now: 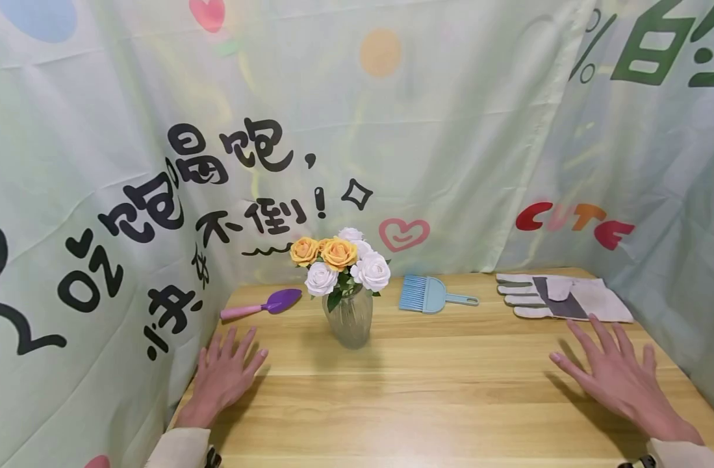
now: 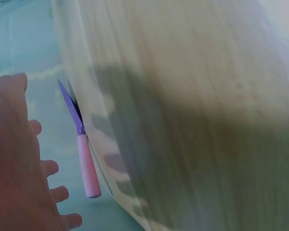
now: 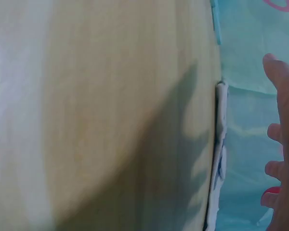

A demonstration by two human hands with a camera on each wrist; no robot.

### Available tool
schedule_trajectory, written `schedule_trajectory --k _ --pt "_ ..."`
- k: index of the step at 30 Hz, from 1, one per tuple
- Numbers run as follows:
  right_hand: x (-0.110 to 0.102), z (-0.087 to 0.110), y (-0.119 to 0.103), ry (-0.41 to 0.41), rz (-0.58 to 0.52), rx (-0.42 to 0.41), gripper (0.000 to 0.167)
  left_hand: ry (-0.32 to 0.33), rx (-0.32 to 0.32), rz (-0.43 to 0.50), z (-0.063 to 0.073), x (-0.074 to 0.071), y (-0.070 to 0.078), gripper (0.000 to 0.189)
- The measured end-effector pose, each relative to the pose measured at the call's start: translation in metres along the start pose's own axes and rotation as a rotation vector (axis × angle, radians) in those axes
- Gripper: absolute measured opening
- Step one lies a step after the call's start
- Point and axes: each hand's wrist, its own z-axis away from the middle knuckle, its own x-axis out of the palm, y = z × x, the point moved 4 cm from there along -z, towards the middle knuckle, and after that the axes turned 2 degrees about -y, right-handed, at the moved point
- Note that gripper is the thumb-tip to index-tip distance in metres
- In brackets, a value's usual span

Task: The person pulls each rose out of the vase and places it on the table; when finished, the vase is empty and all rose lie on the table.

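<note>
My left hand (image 1: 225, 374), fingers spread and holding nothing, hovers over the table's left side. Just beyond it lies a garden trowel (image 1: 282, 300) with a purple blade and pink handle, also seen in the left wrist view as the trowel (image 2: 89, 166). On the right, my right hand (image 1: 620, 377) hangs above the wood with its fingers apart and nothing in them. A pair of grey-and-white work gloves (image 1: 590, 299) lies flat behind it; the gloves (image 3: 220, 144) appear edge-on in the right wrist view. Both hands cast shadows on the table.
A ribbed glass vase (image 1: 351, 322) with orange and white roses (image 1: 371, 270) stands upright near the back middle. To its right lies a light-blue brush-and-dustpan set (image 1: 433, 294). Printed cloth (image 1: 450, 130) hangs around the wooden table (image 1: 403, 403) at the back and sides.
</note>
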Motion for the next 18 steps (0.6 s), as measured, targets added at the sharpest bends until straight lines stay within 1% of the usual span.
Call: schedule_trajectory --k 3,8,10,13,18 --pt "-0.004 -0.004 -0.007 0.017 0.007 -0.012 0.094 0.025 0.033 0.022 -0.002 -0.002 0.006 0.077" --pt "-0.012 -0.012 -0.024 0.046 0.018 -0.031 0.093 0.084 0.124 0.063 -0.01 -0.006 0.02 0.071" --pt "-0.016 -0.017 -0.033 0.072 0.008 -0.055 0.092 0.098 0.157 0.083 -0.013 -0.008 0.027 0.07" --pt "-0.022 -0.026 -0.049 0.105 -0.001 -0.105 0.09 0.107 0.195 0.107 -0.019 -0.011 0.038 0.07" --pt "-0.031 -0.041 -0.076 0.148 -0.031 -0.185 0.088 0.096 0.23 0.158 -0.029 -0.017 0.057 0.074"
